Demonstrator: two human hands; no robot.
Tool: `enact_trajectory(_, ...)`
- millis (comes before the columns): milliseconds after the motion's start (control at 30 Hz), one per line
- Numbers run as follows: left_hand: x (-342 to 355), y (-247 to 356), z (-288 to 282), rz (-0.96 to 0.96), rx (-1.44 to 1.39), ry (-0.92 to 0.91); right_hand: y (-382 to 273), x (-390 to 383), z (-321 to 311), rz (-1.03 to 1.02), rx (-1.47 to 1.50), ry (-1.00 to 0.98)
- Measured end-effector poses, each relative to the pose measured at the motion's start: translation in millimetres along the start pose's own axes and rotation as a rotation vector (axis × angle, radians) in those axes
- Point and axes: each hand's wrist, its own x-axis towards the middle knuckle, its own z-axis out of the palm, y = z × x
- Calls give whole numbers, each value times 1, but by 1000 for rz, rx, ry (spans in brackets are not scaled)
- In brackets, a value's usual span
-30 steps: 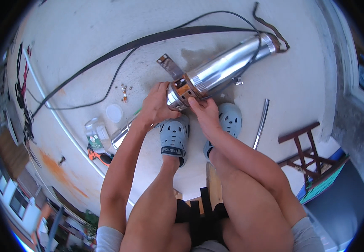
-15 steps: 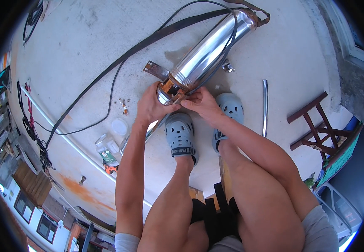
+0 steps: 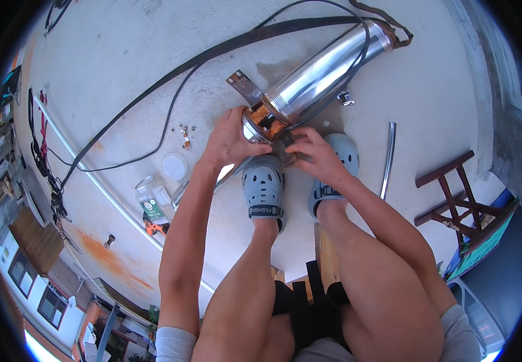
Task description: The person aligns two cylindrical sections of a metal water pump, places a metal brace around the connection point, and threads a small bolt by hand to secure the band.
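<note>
A shiny steel submersible pump (image 3: 324, 72) lies slanted on the concrete, its near end rusty and opened at the side. My left hand (image 3: 232, 140) is closed round the metal collar at that near end, thumb along its lower edge. Just right of the collar, my right hand (image 3: 316, 155) pinches a thin dark metal strip (image 3: 286, 151), blurred and partly behind the fingers. On the far left side of the opening, a perforated metal strainer plate (image 3: 245, 87) lies against the pump. A black cable (image 3: 182, 81) runs along the pump and off to the left.
Left of my feet are a clear plastic jar (image 3: 152, 200), a white lid (image 3: 175, 166) and small screws (image 3: 185, 137). A long white pipe (image 3: 101, 188) crosses the left. At right are a metal strip (image 3: 388, 160) and a dark wooden stool (image 3: 457, 193); a small bright clamp (image 3: 345, 98) lies beside the pump.
My right hand has drawn away from the pump's near end, with the dark strip now showing between its fingers. My left hand keeps its hold on the collar. The whole view has shifted slightly.
</note>
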Motion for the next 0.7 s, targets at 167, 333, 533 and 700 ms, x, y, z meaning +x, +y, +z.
enact_trajectory(167, -6, 1, 5, -58, -6, -80, 7, 4, -10, -144, -154, -119)
enact_trajectory(333, -2, -2, 2, -88, -49, -75, 4, 4, -23, -243, -248, -162)
enact_trajectory(533, 2, -14, 1, -95, -82, -119, 3, -25, -45, -202, -368, -381)
enact_trajectory(700, 5, -16, 5, -86, -128, -122, -12, -36, -51, -217, -330, -398)
